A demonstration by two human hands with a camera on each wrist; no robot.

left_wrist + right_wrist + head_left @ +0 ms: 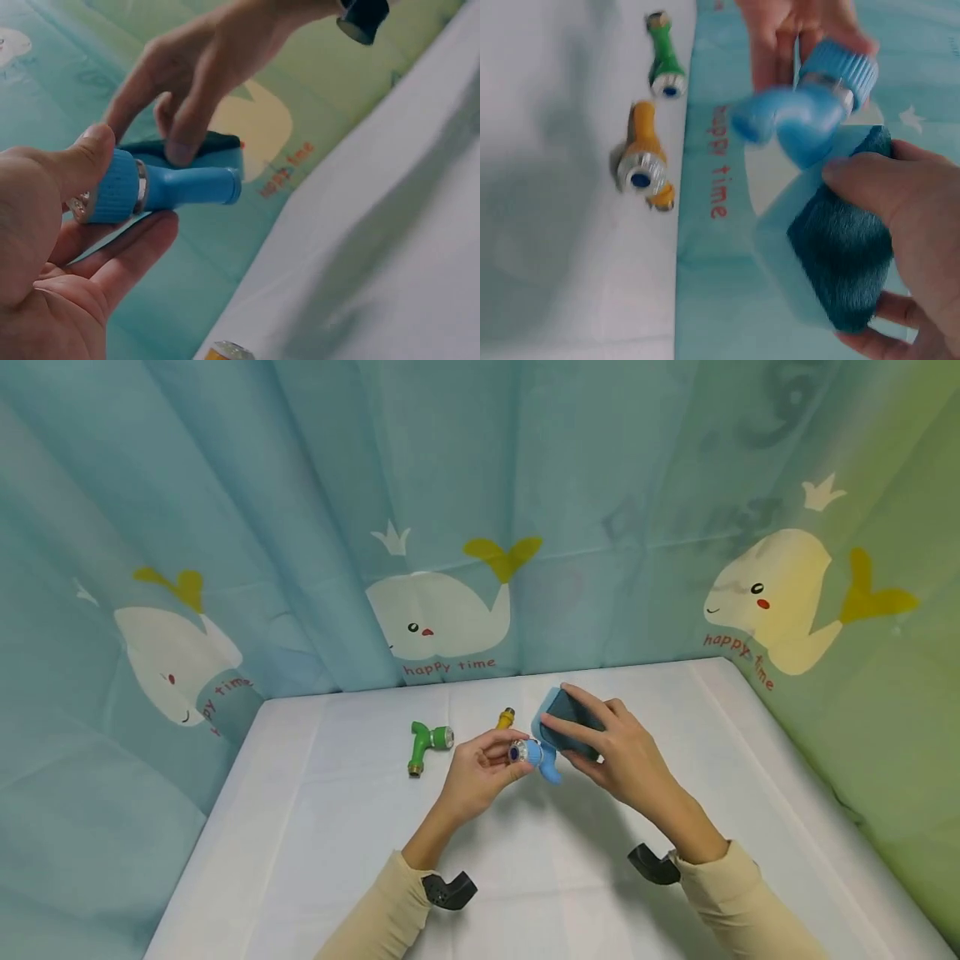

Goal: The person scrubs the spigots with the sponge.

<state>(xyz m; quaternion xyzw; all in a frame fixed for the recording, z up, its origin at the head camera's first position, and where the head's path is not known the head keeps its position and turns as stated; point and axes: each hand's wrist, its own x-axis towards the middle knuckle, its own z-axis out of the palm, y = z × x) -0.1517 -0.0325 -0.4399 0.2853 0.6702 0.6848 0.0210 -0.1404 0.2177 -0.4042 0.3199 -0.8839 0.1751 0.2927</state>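
Blue tap point(534, 752): up off the table in your left hand point(480, 772), which grasps it by the ribbed collar, thumb on one side, fingers on the other. Its smooth curved end juts past your left fingertips toward your right hand point(626, 747).

Sponge point(570, 722): grasped in your right hand, digits spread over its dark face and edges. It sits just beyond the tap's free end; whether the two touch, I can't tell, as the tap is blurred in the right wrist view.

Risks, as I judge them: your hold is on the collar alone, so a hard push on the jutting end could twist the tap out of your left fingers, more so if the collar turns. Your right digits hold the sponge mainly near its edges; a drag against the tap could fold it or pull it loose. A dip of your left fingers could knock the yellow tap point(506, 718), on the table just past them.

Pose: both forearms reach forward and angle inward, hands close together, wrists bearing black mounts point(450, 891).

Farther out: green tap point(422, 745) on the table, left of your left fingers; white table point(360, 843) below; whale-print curtain point(600, 568) beyond your fingertips.
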